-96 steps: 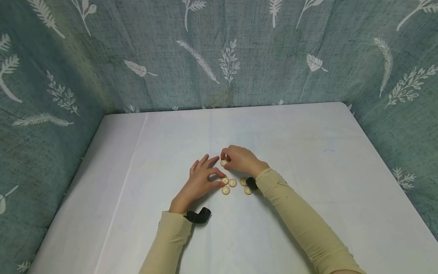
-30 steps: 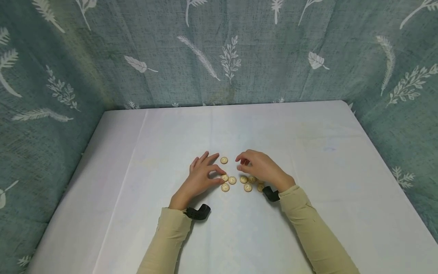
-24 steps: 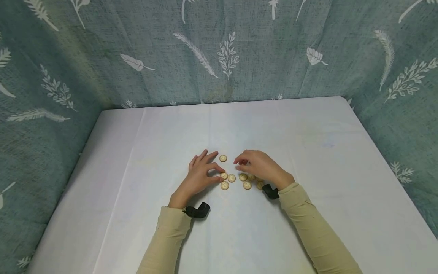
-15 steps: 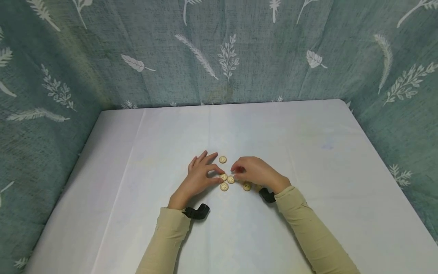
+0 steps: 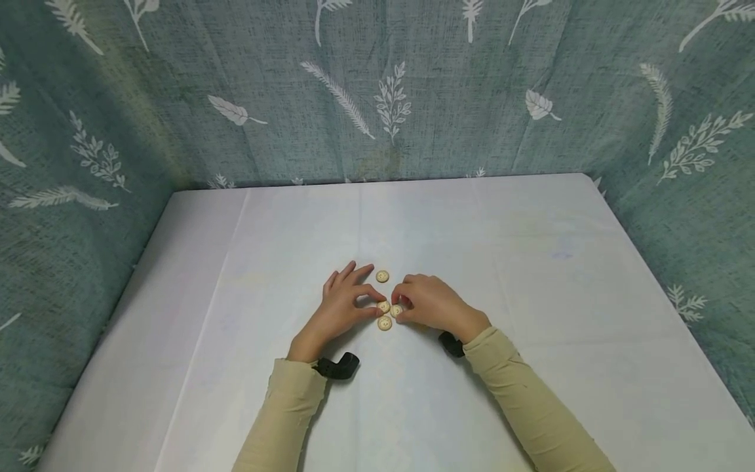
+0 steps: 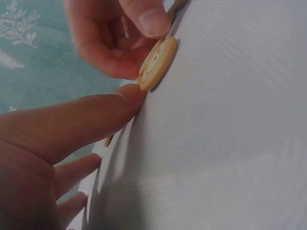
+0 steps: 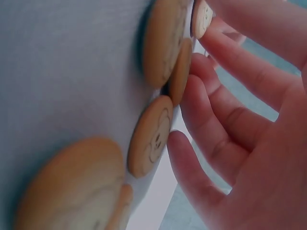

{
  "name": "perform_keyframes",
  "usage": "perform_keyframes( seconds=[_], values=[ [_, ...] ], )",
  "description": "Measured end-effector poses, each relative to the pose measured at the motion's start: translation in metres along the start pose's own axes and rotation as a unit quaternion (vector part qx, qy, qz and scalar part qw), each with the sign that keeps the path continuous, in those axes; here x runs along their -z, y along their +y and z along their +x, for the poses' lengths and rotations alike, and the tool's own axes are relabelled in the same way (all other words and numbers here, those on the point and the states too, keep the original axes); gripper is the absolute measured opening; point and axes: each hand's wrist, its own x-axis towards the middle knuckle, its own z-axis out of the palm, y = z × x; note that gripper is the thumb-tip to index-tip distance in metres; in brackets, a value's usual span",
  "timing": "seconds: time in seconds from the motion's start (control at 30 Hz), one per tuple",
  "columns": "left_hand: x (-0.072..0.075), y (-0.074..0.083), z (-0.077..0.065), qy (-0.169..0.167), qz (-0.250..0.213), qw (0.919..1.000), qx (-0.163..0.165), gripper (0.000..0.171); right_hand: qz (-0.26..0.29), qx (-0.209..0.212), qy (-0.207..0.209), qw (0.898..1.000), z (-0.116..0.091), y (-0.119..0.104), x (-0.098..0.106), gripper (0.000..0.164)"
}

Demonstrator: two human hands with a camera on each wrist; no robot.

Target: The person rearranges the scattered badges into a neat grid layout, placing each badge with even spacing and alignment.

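Centrally, on a matte white table [image 5: 265, 255], the left hand [image 5: 343, 307] pinched a round, tan disc [image 5: 385, 306] between thumb and forefinger; the right hand [image 5: 433, 303] likewise pinched a second disc [image 5: 396, 311] just beside it, both finely dark-lined on top

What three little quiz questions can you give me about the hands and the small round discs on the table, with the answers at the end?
1. Pick one: the green cloth behind the table is printed with: A) stars, B) pale leaves, C) stripes.
2. True or false: in the head view, the farthest disc lies on the table, gripped by neither the left hand nor the right hand.
3. Fill the gap: the left hand touches a cream disc with its thumb and its ____ finger.

Key: 1. B. 2. True. 3. Index.
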Motion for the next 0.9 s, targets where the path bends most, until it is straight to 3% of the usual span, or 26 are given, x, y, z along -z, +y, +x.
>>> perform_keyframes(
  seconds=[0.57,0.9],
  values=[
    [-0.0013,0.0016,0.0001,0.001,-0.003,1.0000,0.006,0.013,-0.007,-0.005,0.021,1.000,-0.0009,-0.0028,-0.0001,0.012],
    [-0.0002,0.0017,0.0001,-0.003,-0.004,1.0000,0.005,0.012,-0.010,0.007,0.015,1.000,-0.0027,-0.0045,0.0004,0.019]
  ],
)
